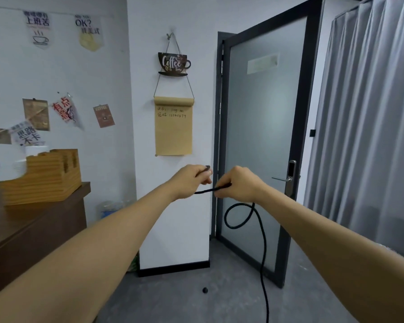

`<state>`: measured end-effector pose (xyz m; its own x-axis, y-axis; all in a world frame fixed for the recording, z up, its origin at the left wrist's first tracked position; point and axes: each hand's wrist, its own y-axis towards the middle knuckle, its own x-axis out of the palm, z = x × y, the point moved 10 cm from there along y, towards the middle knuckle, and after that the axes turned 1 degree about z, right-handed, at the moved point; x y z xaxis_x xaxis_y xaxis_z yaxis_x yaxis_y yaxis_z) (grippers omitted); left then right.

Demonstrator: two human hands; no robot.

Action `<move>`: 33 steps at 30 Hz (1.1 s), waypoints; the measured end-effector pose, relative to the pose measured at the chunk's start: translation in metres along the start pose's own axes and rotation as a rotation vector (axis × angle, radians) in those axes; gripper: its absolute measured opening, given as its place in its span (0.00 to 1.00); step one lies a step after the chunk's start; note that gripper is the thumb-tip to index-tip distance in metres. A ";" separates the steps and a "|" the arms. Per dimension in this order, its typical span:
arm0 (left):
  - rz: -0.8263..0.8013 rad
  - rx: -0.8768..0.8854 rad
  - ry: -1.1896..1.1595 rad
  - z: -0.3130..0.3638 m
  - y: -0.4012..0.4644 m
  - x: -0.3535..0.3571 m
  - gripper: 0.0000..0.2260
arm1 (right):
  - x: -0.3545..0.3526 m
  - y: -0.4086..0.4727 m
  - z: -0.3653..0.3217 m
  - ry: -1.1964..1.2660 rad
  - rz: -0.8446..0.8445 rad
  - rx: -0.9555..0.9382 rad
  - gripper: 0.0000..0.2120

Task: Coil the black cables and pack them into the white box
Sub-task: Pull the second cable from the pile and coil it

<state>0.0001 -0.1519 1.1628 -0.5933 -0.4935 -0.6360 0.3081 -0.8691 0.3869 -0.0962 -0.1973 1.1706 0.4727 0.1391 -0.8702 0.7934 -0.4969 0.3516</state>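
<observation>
At chest height, before a white pillar: both arms reach forward, hands close together, a cable strung between them.
Curtain (369,113): grey, fills the right side; top and right edge cut off by the frame.
Door (264,141): frosted glass in a dark frame, ajar; a metal handle (282,179) on its right edge. What lies behind the glass cannot be made out.
Pillar (173,206): white, with a cup-shaped "Coffee" sign (173,64) and a brown paper roll (173,127) hung below it; the handwriting on the roll is small and only partly legible.
Counter (33,229): dark wood, left, cut off by the frame; wooden blocks (42,176) stacked on it, blurred white objects behind them.
Left hand (191,180): fingers curled, gripping the cable near its end; the tip pokes out above the knuckles.
Right hand (238,184): fingers curled round the cable; fingertips hidden behind the hand.
Cable (261,252): black; a short taut span runs between the hands, then it drops from the right hand, makes one loop and trails down out of frame at the bottom.
Floor (196,306): grey; a small dark object (205,290) lies on it, too small to identify.
Box: not in view.
</observation>
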 end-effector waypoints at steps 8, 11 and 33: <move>-0.131 -0.106 -0.294 0.020 -0.003 0.029 0.22 | -0.044 0.002 0.012 0.442 0.080 -0.094 0.09; -0.079 -0.113 -0.411 0.028 0.000 0.028 0.22 | -0.041 -0.001 0.019 0.530 0.049 -0.075 0.07; -0.003 -0.294 -0.659 0.016 0.015 0.033 0.17 | -0.036 0.015 0.065 0.733 0.145 0.133 0.20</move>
<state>-0.0265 -0.1806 1.1578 -0.8911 -0.4490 -0.0659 0.4383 -0.8892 0.1316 -0.1255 -0.2652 1.1847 0.7394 0.5752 -0.3498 0.6730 -0.6461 0.3601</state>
